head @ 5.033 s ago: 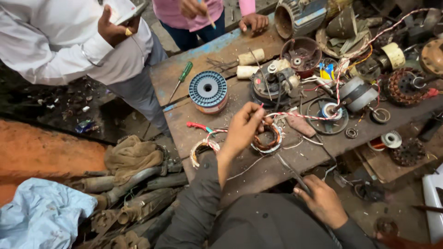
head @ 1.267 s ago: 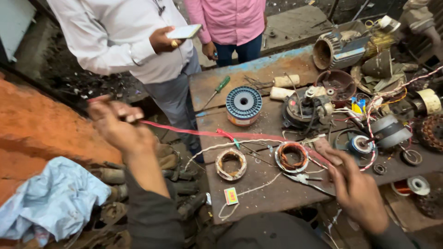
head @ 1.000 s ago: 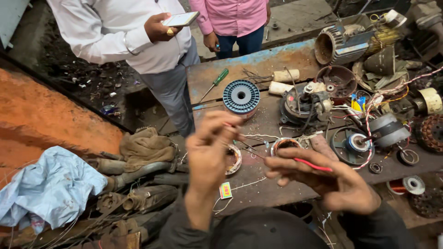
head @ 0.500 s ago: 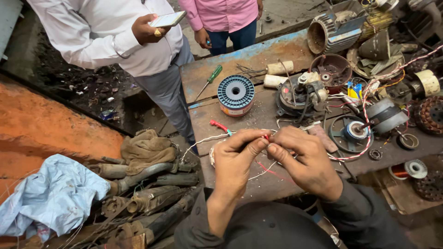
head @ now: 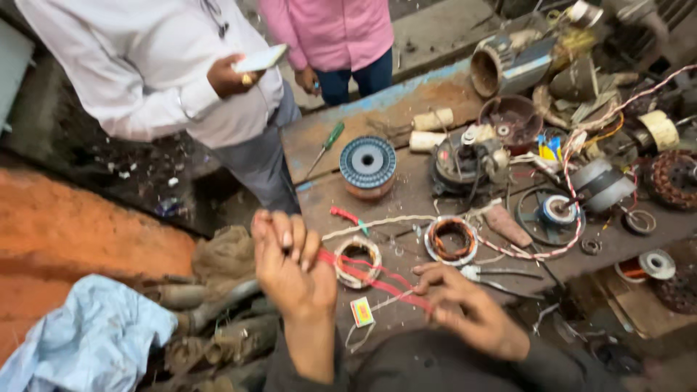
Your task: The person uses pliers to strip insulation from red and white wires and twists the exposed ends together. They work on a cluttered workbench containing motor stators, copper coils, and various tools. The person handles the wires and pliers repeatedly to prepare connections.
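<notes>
Left hand: my left hand (head: 290,265) is raised with fingers pinched shut on one end of the red wire (head: 363,272).
Right hand: my right hand (head: 465,308) is lower and to the right, fingers curled around the other end.
Wire: it stretches between both hands, above the small wound coil (head: 357,254) on the workbench (head: 406,196).
Nearby: beyond my right hand lies a copper-wound ring (head: 450,238); pliers (head: 501,274) sit just past its fingers.
Bystanders: a person in a white shirt (head: 145,65) stands beyond my left hand, holding a phone (head: 261,58).
Risk: I judge the taut wire could snag the coil, or slip from the pinch if pulled harder.
</notes>
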